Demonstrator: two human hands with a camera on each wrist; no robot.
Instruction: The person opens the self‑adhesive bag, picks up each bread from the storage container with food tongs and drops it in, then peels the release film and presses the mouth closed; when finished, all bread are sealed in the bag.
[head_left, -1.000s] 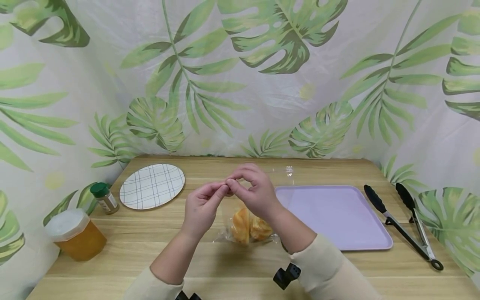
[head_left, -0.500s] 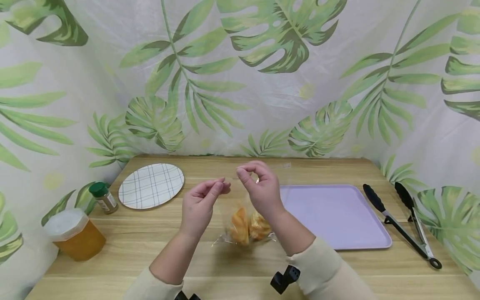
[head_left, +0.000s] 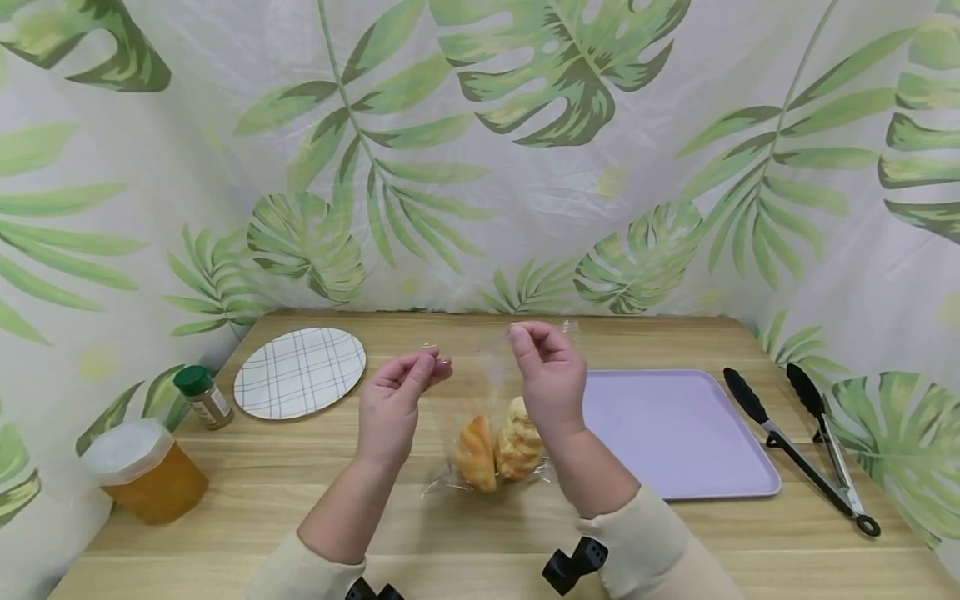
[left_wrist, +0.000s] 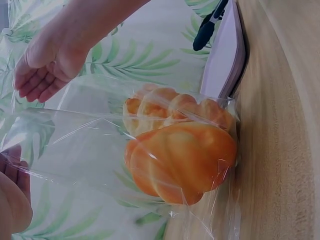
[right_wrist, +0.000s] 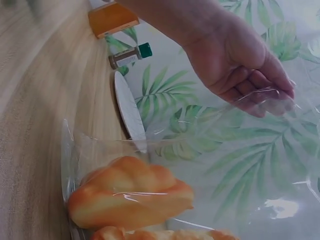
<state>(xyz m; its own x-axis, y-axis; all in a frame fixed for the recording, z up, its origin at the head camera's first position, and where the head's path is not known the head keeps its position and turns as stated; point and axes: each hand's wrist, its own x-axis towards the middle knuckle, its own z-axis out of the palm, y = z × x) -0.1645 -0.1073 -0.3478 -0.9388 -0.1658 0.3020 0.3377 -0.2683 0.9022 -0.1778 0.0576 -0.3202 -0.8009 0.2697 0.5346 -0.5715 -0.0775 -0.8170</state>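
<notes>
A clear plastic bag [head_left: 471, 390] stands on the wooden table with its mouth upward, and two bread rolls lie in its bottom. One is a smooth golden roll [left_wrist: 182, 162]; the other is a paler twisted roll [left_wrist: 175, 107] beside it. My left hand [head_left: 390, 408] pinches the left edge of the bag's mouth between thumb and fingers. On the other side, my right hand [head_left: 552, 379] pinches the right edge, higher up. Film stretches between the two hands, which are apart. In the head view the right hand hides part of the twisted roll.
A lavender tray [head_left: 675, 433] lies right of the bag, with black-and-steel tongs [head_left: 806, 454] beyond it. To the left are a white checked plate [head_left: 300, 372], a green-capped spice bottle [head_left: 202, 397] and an amber jar [head_left: 146, 475]. Leaf-patterned cloth hangs behind the table.
My hands, together at the bag's mouth a second ago, have drawn apart, the right one moving rightward and the left slightly leftward. The mouth has spread and the rolls show more fully.
</notes>
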